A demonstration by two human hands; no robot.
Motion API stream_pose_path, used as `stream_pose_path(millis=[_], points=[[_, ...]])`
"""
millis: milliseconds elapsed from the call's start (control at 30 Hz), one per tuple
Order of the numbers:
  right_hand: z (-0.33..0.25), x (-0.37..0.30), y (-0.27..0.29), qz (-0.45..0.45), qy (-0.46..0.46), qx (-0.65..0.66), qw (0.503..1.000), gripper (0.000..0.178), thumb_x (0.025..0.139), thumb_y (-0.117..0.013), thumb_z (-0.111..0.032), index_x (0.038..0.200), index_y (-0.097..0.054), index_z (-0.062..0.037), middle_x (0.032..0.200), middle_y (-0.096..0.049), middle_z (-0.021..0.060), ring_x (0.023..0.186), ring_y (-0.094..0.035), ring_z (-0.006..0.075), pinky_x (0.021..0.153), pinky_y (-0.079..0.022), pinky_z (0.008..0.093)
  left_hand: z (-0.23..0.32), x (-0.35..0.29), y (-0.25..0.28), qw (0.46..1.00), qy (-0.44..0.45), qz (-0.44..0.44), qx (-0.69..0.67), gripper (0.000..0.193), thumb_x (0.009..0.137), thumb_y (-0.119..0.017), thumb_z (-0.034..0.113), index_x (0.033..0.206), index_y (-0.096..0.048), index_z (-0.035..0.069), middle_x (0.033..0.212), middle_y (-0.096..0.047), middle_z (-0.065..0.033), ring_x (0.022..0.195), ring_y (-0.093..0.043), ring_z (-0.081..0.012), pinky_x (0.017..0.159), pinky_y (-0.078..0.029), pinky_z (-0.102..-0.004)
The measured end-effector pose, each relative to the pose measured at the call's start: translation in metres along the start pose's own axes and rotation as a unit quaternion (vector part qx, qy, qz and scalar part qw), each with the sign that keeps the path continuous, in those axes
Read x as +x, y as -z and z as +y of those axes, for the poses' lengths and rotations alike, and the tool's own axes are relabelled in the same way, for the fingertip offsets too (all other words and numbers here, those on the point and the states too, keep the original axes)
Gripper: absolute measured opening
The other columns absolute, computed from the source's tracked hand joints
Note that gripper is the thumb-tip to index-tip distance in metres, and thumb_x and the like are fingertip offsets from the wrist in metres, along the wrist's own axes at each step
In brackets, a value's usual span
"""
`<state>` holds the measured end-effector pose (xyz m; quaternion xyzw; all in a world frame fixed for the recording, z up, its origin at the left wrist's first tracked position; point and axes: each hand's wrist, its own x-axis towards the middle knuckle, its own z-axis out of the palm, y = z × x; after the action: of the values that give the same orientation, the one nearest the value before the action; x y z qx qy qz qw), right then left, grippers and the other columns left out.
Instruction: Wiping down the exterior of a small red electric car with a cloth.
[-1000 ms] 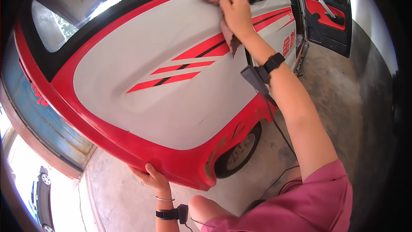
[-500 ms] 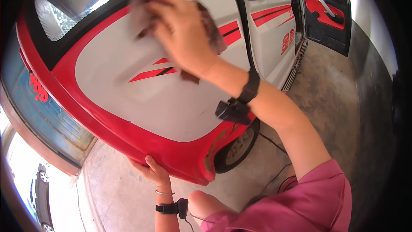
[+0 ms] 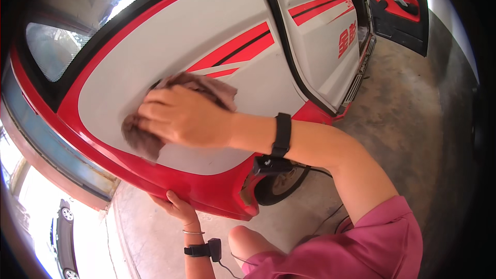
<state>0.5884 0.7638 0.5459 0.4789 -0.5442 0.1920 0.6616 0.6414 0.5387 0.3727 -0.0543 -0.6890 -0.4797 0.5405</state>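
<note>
A brownish-grey cloth (image 3: 144,137) is bunched under my right hand (image 3: 181,119), whose fingers are closed on it. Hand and cloth press on the white side panel (image 3: 227,147) of a red and white vehicle, below its red and black stripes (image 3: 235,46). Part of the cloth sticks out above my knuckles. Lower down, my left hand (image 3: 178,209) grips the red bottom edge of the body (image 3: 217,199); its thumb shows on the outside, and the other fingers are partly hidden beneath.
Ahead to the right are a side door (image 3: 320,31) and an open front door (image 3: 398,10). A rear wheel (image 3: 281,186) stands below the panel, with a dark cable near it on the concrete floor (image 3: 387,139). Outside at the left a dark car (image 3: 66,243) is parked.
My right hand has moved the cloth down and to the left across the panel, uncovering the stripes. My left hand stays at the bottom edge. The view has shifted slightly.
</note>
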Motion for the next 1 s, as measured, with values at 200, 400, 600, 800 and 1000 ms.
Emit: stream_pose_path(millis=[200,400,600,800,1000], points=[[0.039,-0.024,0.040,-0.017,-0.052,-0.126,0.991,0.034,0.070,-0.068,-0.012,0.103,-0.066,-0.0110,0.109,-0.057,0.0022,0.108,-0.051,0.0233,0.087,-0.043,0.0355,0.002,0.002,0.000,1.000,0.005,-0.008,-0.002,0.066,0.099,-0.046,0.037,0.148,-0.020,0.002,0.150,-0.030,-0.0176,0.132,-0.038,-0.0286,0.106,-0.039,-0.0375],[0.104,-0.099,0.106,-0.001,-0.186,-0.247,0.951,0.034,0.074,-0.066,-0.009,0.107,-0.062,-0.0047,0.112,-0.056,0.0072,0.107,-0.051,0.0310,0.093,-0.041,0.0414,0.008,0.002,-0.007,1.000,0.017,-0.007,-0.026,0.067,0.099,-0.046,0.038,0.149,-0.018,0.002,0.150,-0.029,-0.0172,0.131,-0.039,-0.0290,0.106,-0.039,-0.0376],[0.107,-0.106,0.095,0.080,-0.377,-0.226,0.895,0.027,0.084,-0.059,-0.009,0.109,-0.060,-0.0003,0.120,-0.052,0.0144,0.111,-0.044,0.0374,0.095,-0.039,0.0428,0.001,0.002,-0.002,1.000,0.008,-0.015,-0.019,0.067,0.099,-0.047,0.037,0.149,-0.018,0.002,0.149,-0.030,-0.0171,0.131,-0.038,-0.0292,0.106,-0.038,-0.0382],[0.059,-0.069,0.063,0.056,-0.308,-0.229,0.922,0.028,0.080,-0.063,-0.006,0.108,-0.060,0.0011,0.121,-0.051,0.0151,0.108,-0.044,0.0378,0.094,-0.038,0.0441,-0.009,0.002,-0.002,1.000,-0.020,-0.011,-0.017,0.066,0.098,-0.048,0.033,0.148,-0.019,0.001,0.149,-0.031,-0.0164,0.133,-0.036,-0.0282,0.108,-0.034,-0.0387],[0.011,-0.030,0.022,0.040,-0.206,-0.174,0.962,0.035,0.074,-0.069,-0.006,0.108,-0.061,0.0000,0.114,-0.053,0.0116,0.105,-0.048,0.0334,0.090,-0.041,0.0416,-0.005,0.003,0.001,0.999,-0.037,-0.018,0.002,0.064,0.098,-0.049,0.030,0.148,-0.022,0.001,0.149,-0.031,-0.0162,0.133,-0.035,-0.0274,0.109,-0.032,-0.0390]])
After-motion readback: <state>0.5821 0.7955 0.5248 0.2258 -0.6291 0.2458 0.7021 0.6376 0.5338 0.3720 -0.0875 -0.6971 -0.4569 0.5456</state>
